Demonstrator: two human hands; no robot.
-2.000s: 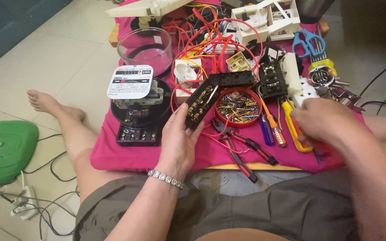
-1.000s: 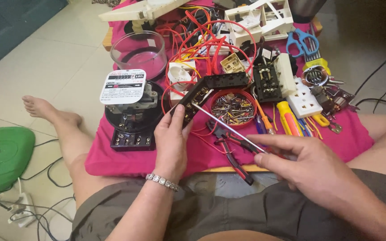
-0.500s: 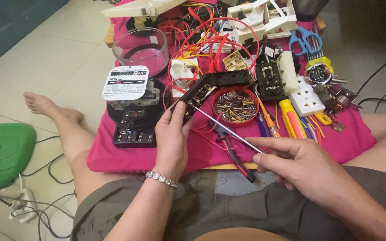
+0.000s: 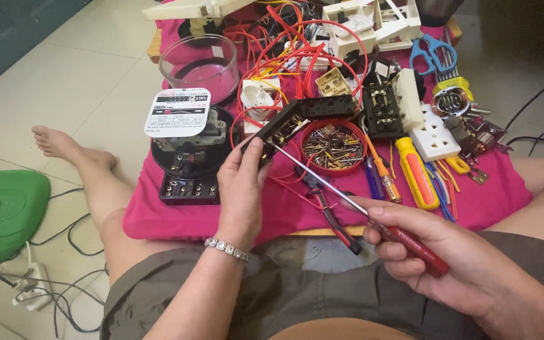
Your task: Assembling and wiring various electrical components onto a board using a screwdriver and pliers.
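- My left hand [image 4: 242, 189] is closed around the near end of a black terminal block [image 4: 283, 128], thumb on top, holding it tilted just above the pink cloth [image 4: 177, 217].
- My right hand [image 4: 439, 255], at 4 o'clock from the block, has its fingers wrapped tight around the red handle of a long screwdriver [image 4: 354, 204].
- The screwdriver's shaft runs up toward 10 o'clock, and its tip meets the block just beside my left thumb.
- At 3 o'clock of the block, just beside it, sits a red round dish of screws [image 4: 333, 146].
- At 9 o'clock lies an opened black electricity meter [image 4: 190, 151] with a white label plate; its clear glass cover [image 4: 198, 60] stands beyond it at 12 o'clock.
- Red-handled pliers [image 4: 332, 211] lie on the cloth under the screwdriver shaft.
- At 3 o'clock of the dish lie a yellow-and-orange screwdriver [image 4: 414, 173] and a white socket strip [image 4: 434, 135].
- Red wires [image 4: 303, 56] tangle at 12 o'clock of the block; blue scissors [image 4: 429, 53] lie far at 2 o'clock.
- A beaded bracelet [image 4: 226, 249] circles my left wrist.
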